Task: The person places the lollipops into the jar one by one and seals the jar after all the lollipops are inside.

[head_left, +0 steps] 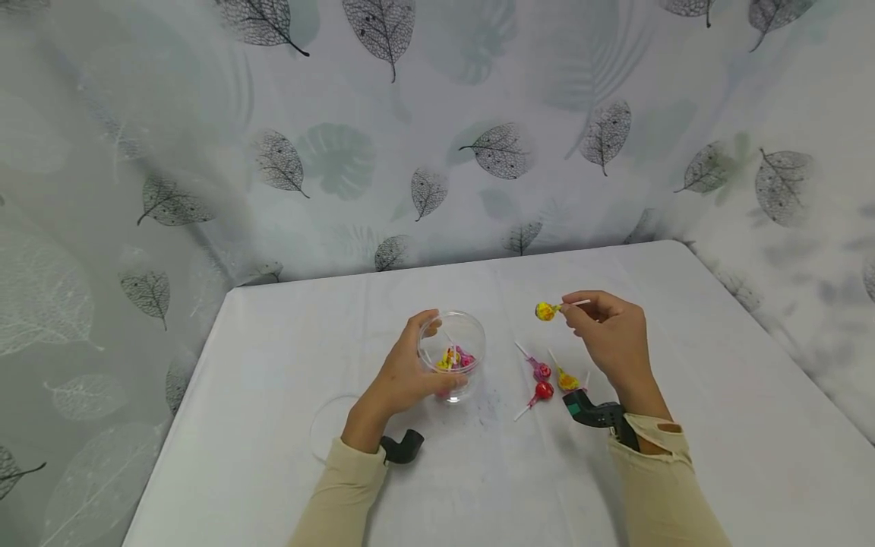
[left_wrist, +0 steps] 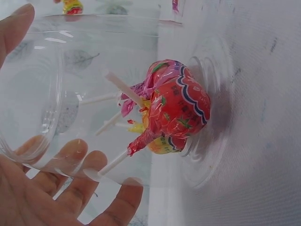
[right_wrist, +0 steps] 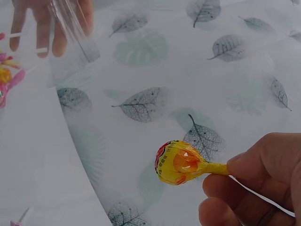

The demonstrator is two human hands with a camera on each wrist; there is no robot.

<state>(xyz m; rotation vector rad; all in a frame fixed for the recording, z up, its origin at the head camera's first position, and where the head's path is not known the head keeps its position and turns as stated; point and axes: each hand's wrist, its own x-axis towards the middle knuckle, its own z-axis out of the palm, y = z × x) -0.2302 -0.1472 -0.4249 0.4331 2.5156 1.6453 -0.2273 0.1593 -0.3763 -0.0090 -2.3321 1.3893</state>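
Observation:
A clear plastic jar (head_left: 459, 327) stands on the white table, with my left hand (head_left: 403, 368) gripping its side, fingers and thumb around it. Inside lie several wrapped lollipops; a red lollipop (left_wrist: 181, 110) shows closest in the left wrist view, sticks toward the mouth. My right hand (head_left: 611, 334) is raised to the right of the jar. It pinches a yellow lollipop (right_wrist: 178, 162) by the stick end of its wrapper, candy pointing left. Below it on the table are a purple lollipop (head_left: 541, 371), a red lollipop (head_left: 543, 390) and a yellow lollipop (head_left: 567, 381).
A thin clear round lid (head_left: 328, 429) lies on the table (head_left: 273, 365), partly behind the left forearm. Each wrist wears a black camera mount (head_left: 403, 447). Leaf-patterned cloth (head_left: 383, 152) hangs behind the table and along its sides.

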